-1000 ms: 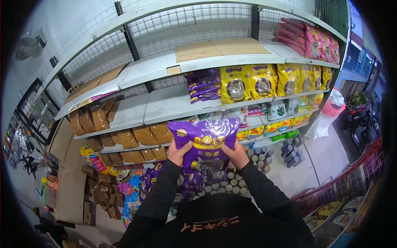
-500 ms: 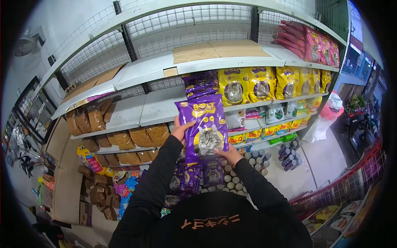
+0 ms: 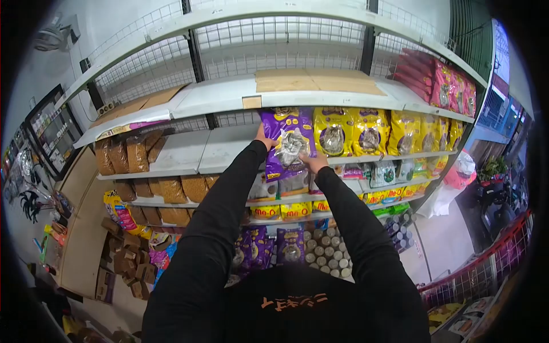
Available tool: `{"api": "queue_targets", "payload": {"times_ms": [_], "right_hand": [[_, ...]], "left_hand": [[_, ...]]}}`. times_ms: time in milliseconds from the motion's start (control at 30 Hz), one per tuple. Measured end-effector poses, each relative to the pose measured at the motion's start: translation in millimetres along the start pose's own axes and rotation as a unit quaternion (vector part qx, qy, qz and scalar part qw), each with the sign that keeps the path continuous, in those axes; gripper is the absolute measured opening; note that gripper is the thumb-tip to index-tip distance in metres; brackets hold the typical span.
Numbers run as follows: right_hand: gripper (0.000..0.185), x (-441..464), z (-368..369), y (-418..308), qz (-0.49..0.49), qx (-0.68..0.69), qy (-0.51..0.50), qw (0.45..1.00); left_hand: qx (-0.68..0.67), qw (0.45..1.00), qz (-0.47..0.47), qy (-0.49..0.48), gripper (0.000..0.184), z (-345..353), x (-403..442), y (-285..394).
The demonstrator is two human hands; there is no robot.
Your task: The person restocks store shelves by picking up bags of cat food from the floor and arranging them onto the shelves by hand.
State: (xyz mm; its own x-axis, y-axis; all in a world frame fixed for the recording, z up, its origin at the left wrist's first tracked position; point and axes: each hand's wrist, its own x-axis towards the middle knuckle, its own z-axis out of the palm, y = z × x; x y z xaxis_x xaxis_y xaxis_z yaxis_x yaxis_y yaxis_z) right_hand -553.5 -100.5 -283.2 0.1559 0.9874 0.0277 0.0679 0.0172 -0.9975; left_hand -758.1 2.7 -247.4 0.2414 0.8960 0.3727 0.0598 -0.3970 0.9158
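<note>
A purple bag of cat food (image 3: 289, 143) with a grey cat on its front stands upright between my hands at the middle shelf. My left hand (image 3: 264, 137) grips its left edge. On the lower right side, my right hand (image 3: 314, 163) holds it with the thumb over the front. Both arms reach far forward. Directly to its right is a row of yellow cat food bags (image 3: 333, 132). The bag hides whatever lies behind it.
Clear bags of brown kibble (image 3: 136, 153) fill the left shelves. Pink bags (image 3: 452, 86) lie and stand on the upper shelf beyond cardboard sheets (image 3: 320, 81). Below are purple bags (image 3: 290, 246) and cans (image 3: 327, 251) on the floor. A red cart (image 3: 474, 268) stands at right.
Both hands have carried the purple bag forward and up, away from my body, to the middle shelf beside the yellow bags. My arms are now stretched out further.
</note>
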Motion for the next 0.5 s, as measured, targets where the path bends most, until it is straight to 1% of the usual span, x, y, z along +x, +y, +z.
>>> {"api": "queue_targets", "payload": {"times_ms": [33, 67, 100, 133, 167, 200, 233, 267, 300, 333, 400, 433, 467, 500], "right_hand": [[0.037, 11, 0, -6, -0.010, -0.002, 0.001, 1.000], [0.037, 21, 3, -10, -0.060, -0.122, 0.094, 0.986], [0.038, 30, 6, -15, -0.107, -0.237, 0.187, 0.947], [0.038, 38, 7, -14, -0.146, -0.344, 0.277, 0.885], [0.038, 47, 6, -13, -0.151, -0.342, 0.279, 0.884], [0.042, 55, 5, -9, -0.150, -0.230, 0.275, 0.921], [0.045, 61, 3, 0, -0.144, -0.116, 0.266, 0.946], [0.048, 69, 0, 6, -0.137, 0.000, 0.253, 0.958], [0.048, 78, -5, 14, -0.140, -0.001, 0.252, 0.957], [0.057, 85, -10, 25, -0.139, -0.039, 0.169, 0.975], [0.074, 93, -21, 47, -0.133, -0.116, 0.001, 0.984], [0.074, 88, -22, 49, -0.134, -0.116, 0.002, 0.984], [0.084, 81, -23, 54, -0.167, -0.270, -0.020, 0.948], [0.094, 75, -21, 61, -0.194, -0.415, -0.043, 0.888]], "left_hand": [[0.022, 1.000, 0.008, 0.010, 0.092, 1, 15, 1], [0.022, 1.000, 0.018, 0.011, 0.092, 2, 28, 2], [0.055, 0.998, 0.035, 0.023, 0.089, 3, 41, -1], [0.088, 0.994, 0.048, 0.035, 0.087, 6, 48, -2], [0.121, 0.990, 0.060, 0.046, 0.085, 8, 55, -5], [0.122, 0.989, 0.063, 0.046, 0.085, 11, 54, 1], [0.159, 0.984, 0.054, 0.057, 0.084, 15, 46, 11], [0.195, 0.977, 0.047, 0.069, 0.082, 18, 39, 22], [0.229, 0.969, 0.040, 0.082, 0.081, 21, 37, 27], [0.230, 0.969, 0.040, 0.082, 0.081, 21, 36, 23], [0.245, 0.966, 0.044, 0.072, 0.077, 25, 34, 15], [0.253, 0.964, 0.047, 0.067, 0.076, 27, 37, 12], [0.252, 0.964, 0.046, 0.068, 0.076, 29, 41, 8], [0.238, 0.968, 0.061, 0.049, 0.073, 32, 45, 1]]}}
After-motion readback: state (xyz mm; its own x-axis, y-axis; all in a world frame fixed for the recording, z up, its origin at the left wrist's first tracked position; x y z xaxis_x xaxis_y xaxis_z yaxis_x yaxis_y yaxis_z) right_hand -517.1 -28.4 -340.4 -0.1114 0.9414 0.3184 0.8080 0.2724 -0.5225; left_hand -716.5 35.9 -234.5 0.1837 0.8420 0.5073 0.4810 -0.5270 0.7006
